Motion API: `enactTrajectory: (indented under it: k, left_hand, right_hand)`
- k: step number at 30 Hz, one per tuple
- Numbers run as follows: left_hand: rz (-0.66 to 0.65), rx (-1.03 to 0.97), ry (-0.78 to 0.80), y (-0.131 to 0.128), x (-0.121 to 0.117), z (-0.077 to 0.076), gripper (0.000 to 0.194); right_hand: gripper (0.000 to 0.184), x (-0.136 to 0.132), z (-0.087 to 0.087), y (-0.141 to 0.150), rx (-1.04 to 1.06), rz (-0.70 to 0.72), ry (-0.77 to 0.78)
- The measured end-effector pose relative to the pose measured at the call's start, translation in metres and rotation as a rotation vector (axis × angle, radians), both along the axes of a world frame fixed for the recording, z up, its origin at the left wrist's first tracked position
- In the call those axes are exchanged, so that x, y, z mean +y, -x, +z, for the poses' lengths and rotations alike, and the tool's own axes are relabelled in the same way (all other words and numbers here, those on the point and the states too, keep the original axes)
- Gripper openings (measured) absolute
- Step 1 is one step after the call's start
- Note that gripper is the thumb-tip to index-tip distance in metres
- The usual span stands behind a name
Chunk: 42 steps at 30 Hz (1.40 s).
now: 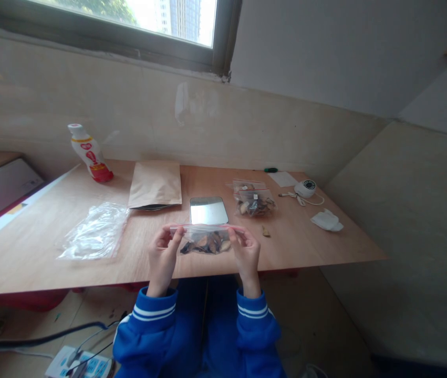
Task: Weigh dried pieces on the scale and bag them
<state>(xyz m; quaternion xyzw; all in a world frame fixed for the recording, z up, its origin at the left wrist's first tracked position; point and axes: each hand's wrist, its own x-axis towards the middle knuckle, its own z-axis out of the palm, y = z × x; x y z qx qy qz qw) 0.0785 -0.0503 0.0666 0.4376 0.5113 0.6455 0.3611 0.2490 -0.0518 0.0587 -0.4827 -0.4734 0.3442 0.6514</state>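
Observation:
A clear zip bag [206, 243] with dark and brown dried pieces in it hangs between my two hands, above the table's front part. My left hand [164, 254] is closed on the bag's top left corner, thumb along the zip strip. At the top right corner, my right hand [247, 252] pinches the same strip. Just behind the bag lies a flat square scale with a shiny top [208, 210]. Right of it, filled zip bags [255, 202] of similar dried pieces lie overlapping. One loose pale piece [266, 231] rests near my right hand.
On the wooden table [136, 268] lie a brown paper pouch [156, 182] and clear plastic bags [95, 231]. A white and red bottle [91, 155] stands back left. To the right are a white camera [305, 188] with its cable and a crumpled tissue [326, 220]. A power strip [79, 363] sits below.

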Motion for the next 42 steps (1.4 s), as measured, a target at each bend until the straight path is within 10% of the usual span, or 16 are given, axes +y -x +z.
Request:
enactTrajectory:
  k: [13, 35, 42]
  left_hand:
    - [-0.122, -0.261, 0.016, -0.0108, -0.0001, -0.0096, 0.034]
    - [0.003, -0.101, 0.027, -0.0090, -0.0050, -0.0066, 0.027]
    - [-0.137, -0.151, 0.044, -0.0089, -0.0023, -0.0094, 0.034]
  right_hand:
    - [0.016, 0.0025, -0.0032, 0.0038, 0.204, 0.164, -0.025]
    - [0.010, -0.0018, 0.0032, 0.0012, 0.025, 0.093, -0.067]
    - [0.011, -0.0009, 0.0014, -0.0023, 0.085, 0.176, -0.045]
